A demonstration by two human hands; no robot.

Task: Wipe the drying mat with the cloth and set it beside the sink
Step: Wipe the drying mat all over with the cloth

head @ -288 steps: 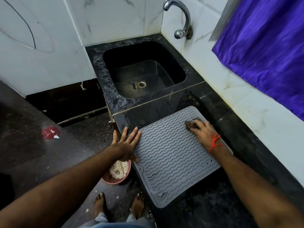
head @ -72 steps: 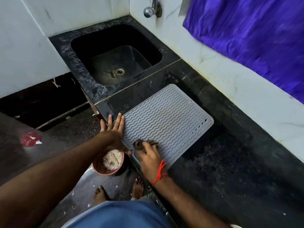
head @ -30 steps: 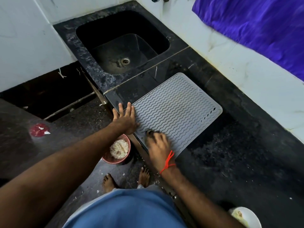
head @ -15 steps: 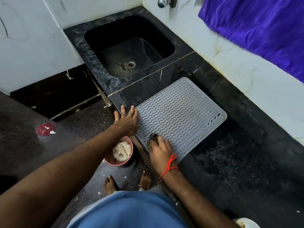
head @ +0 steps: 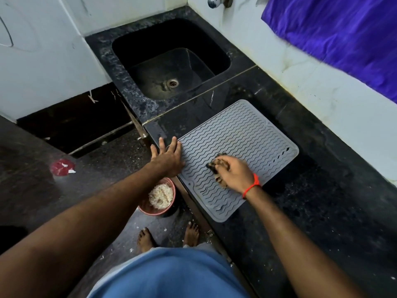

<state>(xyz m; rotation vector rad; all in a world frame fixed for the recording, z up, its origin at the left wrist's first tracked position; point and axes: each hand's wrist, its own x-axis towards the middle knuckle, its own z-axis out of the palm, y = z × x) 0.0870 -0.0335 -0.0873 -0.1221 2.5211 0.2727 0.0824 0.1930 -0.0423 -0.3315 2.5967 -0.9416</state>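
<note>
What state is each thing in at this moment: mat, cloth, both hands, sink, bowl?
drying mat: flat on the counter, beside the sink
cloth: bunched, pressed on the mat
right hand: grips the cloth
left hand: fingers straight, pressing the mat's edge
sink: no dishes inside
bowl: on the floor, holding food

- One grey drying mat [head: 242,145] is lying on the black worktop [head: 322,211], just beside the sink [head: 129,74].
- One sink is sitting beyond the mat, with one drain in it.
- One dark cloth [head: 217,165] is resting on the mat.
- Two hands are showing: the left hand [head: 168,158] at the mat's left edge, the right hand [head: 235,174] on the cloth.
- One red bowl [head: 159,195] is standing on the floor, below the mat's near-left corner.
- Two bare feet are showing near the bowl.
- One purple curtain [head: 343,35] is hanging to the right of the sink.
</note>
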